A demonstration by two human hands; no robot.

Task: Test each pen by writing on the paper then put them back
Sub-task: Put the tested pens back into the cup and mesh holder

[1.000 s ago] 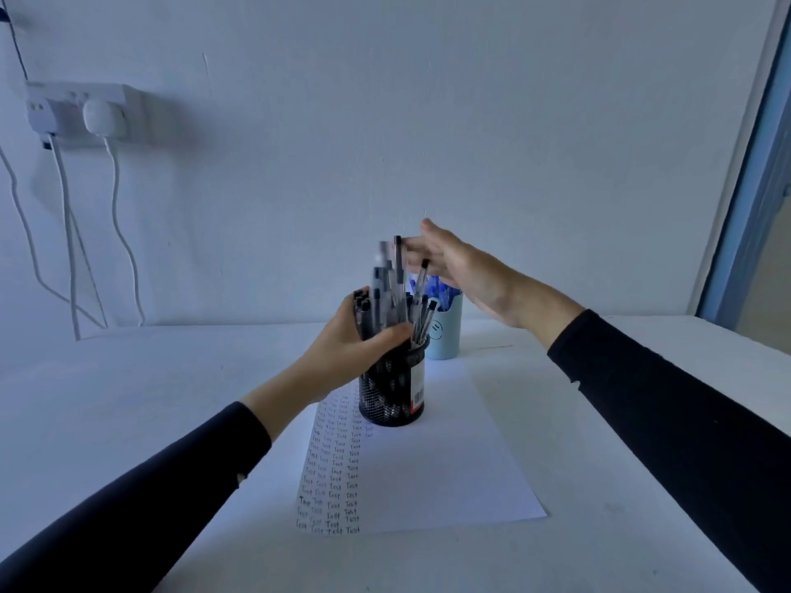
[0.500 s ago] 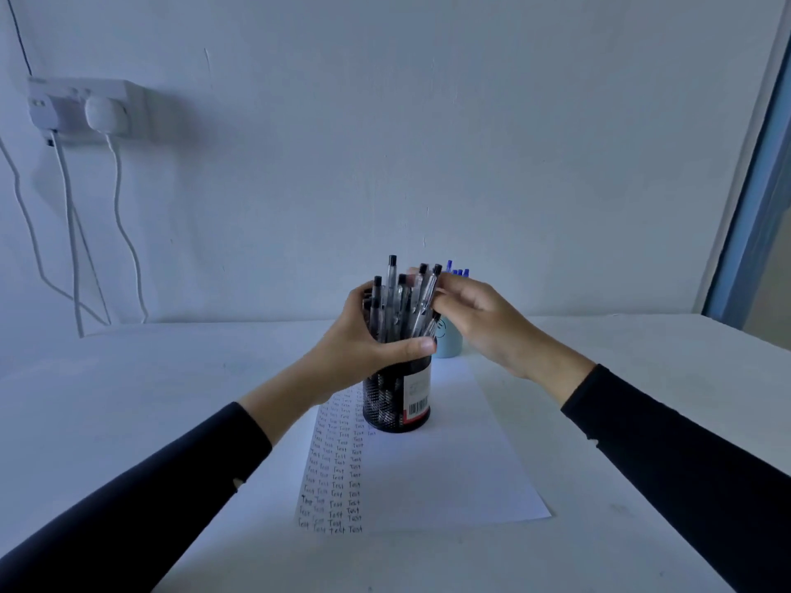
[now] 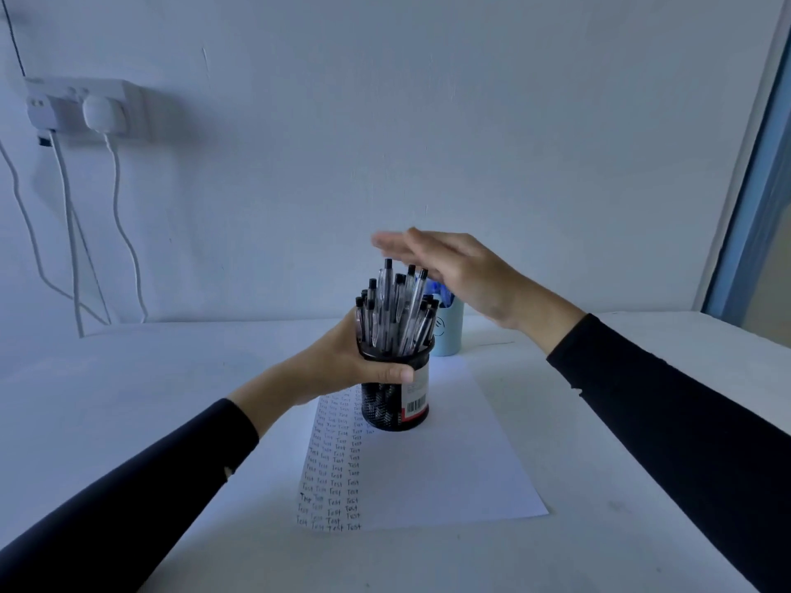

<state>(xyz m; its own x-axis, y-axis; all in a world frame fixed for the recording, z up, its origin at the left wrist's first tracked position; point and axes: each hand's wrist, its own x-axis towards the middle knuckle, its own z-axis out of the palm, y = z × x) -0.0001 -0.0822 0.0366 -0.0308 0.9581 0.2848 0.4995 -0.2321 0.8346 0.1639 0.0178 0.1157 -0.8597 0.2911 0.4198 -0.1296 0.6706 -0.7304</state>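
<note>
Left hand (image 3: 342, 361) fingers (image 3: 394, 372) hug the black cup (image 3: 396, 404) of pens (image 3: 396, 310), which stands on the paper (image 3: 449, 464). Right hand (image 3: 462, 271) stays out flat, fingers straight, just above the pens. White surface (image 3: 128, 400); wall plug (image 3: 98, 111) at 10 o'clock.

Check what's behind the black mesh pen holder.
A light blue cup stands behind the black mesh holder, holding blue pens. The holder and its black pens cover the cup's left side; the right hand partly hides the blue pens' tops.
</note>
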